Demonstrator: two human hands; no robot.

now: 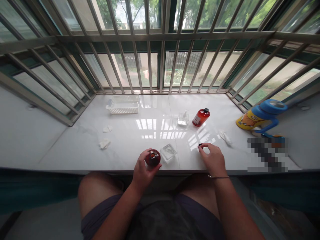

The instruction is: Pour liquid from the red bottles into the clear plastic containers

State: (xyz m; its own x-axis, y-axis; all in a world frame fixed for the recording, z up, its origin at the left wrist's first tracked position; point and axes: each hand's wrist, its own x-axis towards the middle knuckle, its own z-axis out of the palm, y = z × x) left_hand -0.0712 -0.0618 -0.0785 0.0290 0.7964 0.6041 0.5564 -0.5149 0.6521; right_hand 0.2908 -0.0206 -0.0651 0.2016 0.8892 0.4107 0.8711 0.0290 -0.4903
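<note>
My left hand (144,170) is wrapped round a dark red-brown bottle (153,158), whose open mouth faces up toward me. Just right of it stands a square clear glass container (168,152); its contents are hard to make out. Farther right, my right hand (212,156) pinches a small black cap (200,146) between thumb and fingertips, low over the white surface. Beyond the hands, a red bottle (201,117) with a black cap and a pale label stands beside a clear glass bottle (183,118) with a pump-like top.
A white plastic basket (123,105) sits at the back left. Crumpled white tissues (104,144) lie on the left, another tissue (225,138) on the right. A yellow and blue tumbler (258,115) stands far right near a blurred patch. Metal bars (160,90) line the window behind.
</note>
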